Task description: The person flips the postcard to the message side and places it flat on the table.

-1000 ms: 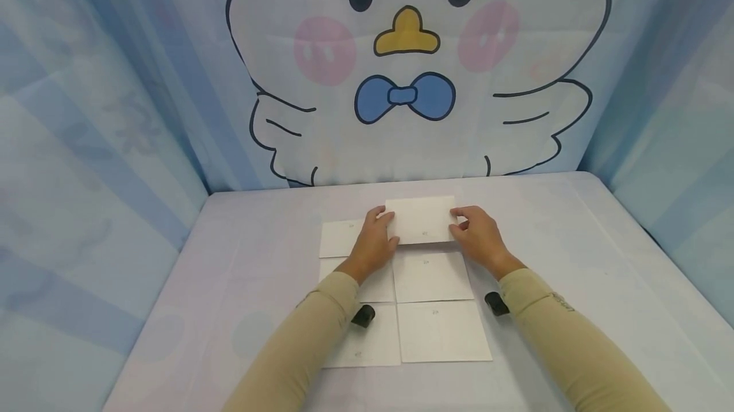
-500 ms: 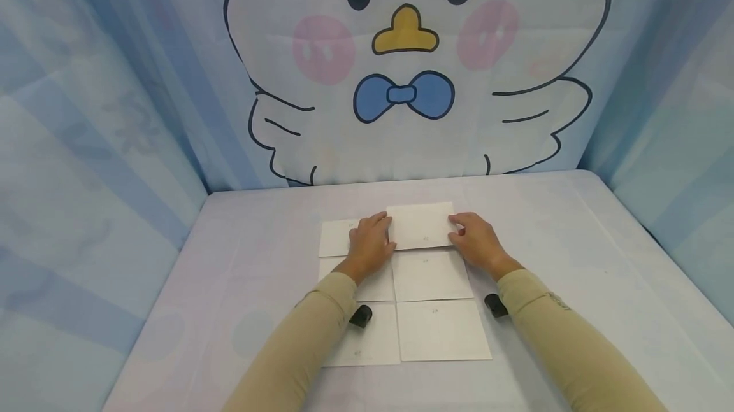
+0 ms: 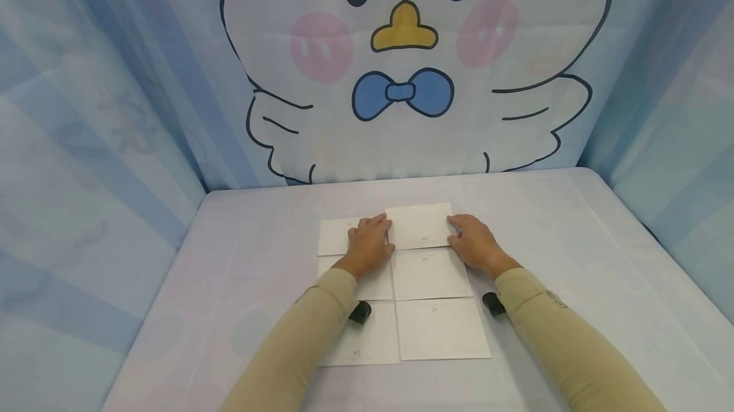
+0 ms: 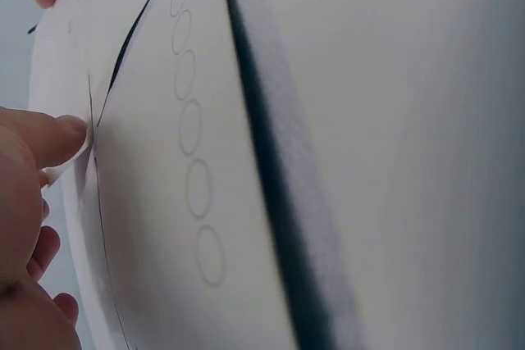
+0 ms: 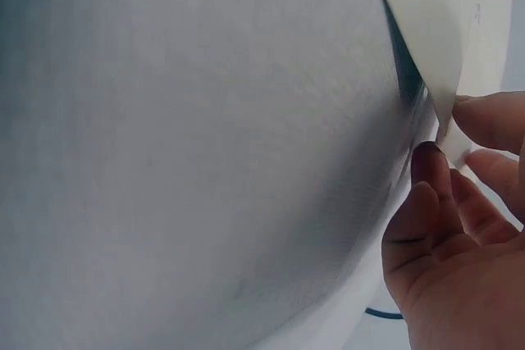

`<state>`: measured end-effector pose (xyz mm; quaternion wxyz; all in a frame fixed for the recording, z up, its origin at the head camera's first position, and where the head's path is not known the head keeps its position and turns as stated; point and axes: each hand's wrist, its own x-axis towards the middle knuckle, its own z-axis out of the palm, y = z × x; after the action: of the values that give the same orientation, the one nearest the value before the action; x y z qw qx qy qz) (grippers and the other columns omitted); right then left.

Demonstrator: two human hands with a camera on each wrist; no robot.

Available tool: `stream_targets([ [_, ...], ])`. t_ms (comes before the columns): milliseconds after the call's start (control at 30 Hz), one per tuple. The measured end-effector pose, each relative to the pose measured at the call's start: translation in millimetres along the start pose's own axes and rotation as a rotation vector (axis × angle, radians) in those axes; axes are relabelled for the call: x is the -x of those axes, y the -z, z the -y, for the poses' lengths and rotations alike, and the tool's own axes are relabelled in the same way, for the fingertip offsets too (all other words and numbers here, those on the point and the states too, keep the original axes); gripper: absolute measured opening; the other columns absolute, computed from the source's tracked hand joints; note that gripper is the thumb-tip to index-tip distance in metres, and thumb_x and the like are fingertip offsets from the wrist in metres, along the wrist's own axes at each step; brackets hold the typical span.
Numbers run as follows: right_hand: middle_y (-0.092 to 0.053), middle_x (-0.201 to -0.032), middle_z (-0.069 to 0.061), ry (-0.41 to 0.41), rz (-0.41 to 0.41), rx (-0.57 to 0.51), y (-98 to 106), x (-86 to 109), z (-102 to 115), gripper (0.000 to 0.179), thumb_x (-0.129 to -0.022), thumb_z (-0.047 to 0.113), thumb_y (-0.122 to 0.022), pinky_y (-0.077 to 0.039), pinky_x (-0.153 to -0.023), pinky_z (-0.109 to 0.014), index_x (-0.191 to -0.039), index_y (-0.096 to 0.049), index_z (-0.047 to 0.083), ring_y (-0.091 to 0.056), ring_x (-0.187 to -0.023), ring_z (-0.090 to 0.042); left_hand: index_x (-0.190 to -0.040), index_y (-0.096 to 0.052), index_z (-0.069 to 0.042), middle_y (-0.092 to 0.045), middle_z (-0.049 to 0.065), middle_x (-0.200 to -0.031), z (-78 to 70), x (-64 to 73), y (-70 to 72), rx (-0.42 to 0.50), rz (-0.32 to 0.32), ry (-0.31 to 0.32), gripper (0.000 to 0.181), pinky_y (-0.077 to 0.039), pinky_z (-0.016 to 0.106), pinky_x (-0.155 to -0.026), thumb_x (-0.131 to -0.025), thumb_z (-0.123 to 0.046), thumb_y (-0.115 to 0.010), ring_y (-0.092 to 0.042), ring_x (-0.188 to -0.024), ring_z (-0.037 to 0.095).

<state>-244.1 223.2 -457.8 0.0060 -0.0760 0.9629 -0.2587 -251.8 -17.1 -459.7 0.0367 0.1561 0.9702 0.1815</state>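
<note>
Six white cards, several with a small faint mark, lie in two columns of three. My left hand (image 3: 369, 243) and right hand (image 3: 476, 241) hold the far right card (image 3: 420, 226) by its opposite side edges. Its near edge meets the middle right card (image 3: 431, 275). The left hand covers part of the far left card (image 3: 335, 237) and middle left card (image 3: 375, 284). In the left wrist view, the thumb (image 4: 70, 133) touches a card edge, near a row of faint ovals. The right wrist view shows a thumb (image 5: 488, 116) at a card's corner, other fingers bent below.
Nearest me lie the front left card (image 3: 373, 339) and front right card (image 3: 444, 329). A black wrist camera (image 3: 360, 312) hangs under the left forearm, another black camera (image 3: 494, 304) under the right. A pale cloth covers the table (image 3: 229, 284), with a cartoon curtain (image 3: 401, 144) behind.
The far right card has come down and slightly toward me, closing most of the gap to the middle right card. Both hands have lowered with it.
</note>
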Motion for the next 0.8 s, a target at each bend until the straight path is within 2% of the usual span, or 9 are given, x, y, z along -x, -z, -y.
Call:
stream_targets([
  [167,-0.043,-0.147,-0.03,-0.01,0.022,0.007,-1.8,-1.5,-0.3,0.05,-0.098,0.007,-0.054,-0.029,-0.113,-0.054,-0.143,-0.044,-0.012,-0.038,-0.138,-0.045,-0.146,-0.05,-0.01,-0.037,0.004,-0.158,0.3,0.0,-0.4,-0.007,0.011,0.007,0.052,-0.032,0.05,-0.105,-0.099,-0.026,-0.064,-0.035,-0.14,0.028],
  [400,-0.043,-0.146,-0.031,-0.018,0.068,0.014,-0.3,0.5,1.5,0.05,-0.098,0.007,-0.054,-0.028,-0.113,-0.055,-0.142,-0.043,-0.013,-0.036,-0.138,-0.046,-0.146,-0.05,-0.01,-0.037,0.004,-0.158,-0.3,-0.2,1.3,0.003,0.037,0.009,0.051,-0.03,0.051,-0.106,-0.099,-0.025,-0.063,-0.034,-0.14,0.028],
  [800,-0.042,-0.148,-0.03,-0.042,0.1,0.036,-2.0,-0.2,1.1,0.049,-0.1,0.009,-0.053,-0.027,-0.113,-0.055,-0.143,-0.043,-0.011,-0.035,-0.139,-0.045,-0.147,-0.051,-0.012,-0.038,0.002,-0.158,-0.9,-0.1,1.4,0.001,0.067,0.028,0.049,-0.03,0.049,-0.105,-0.1,-0.025,-0.061,-0.033,-0.14,0.027],
])
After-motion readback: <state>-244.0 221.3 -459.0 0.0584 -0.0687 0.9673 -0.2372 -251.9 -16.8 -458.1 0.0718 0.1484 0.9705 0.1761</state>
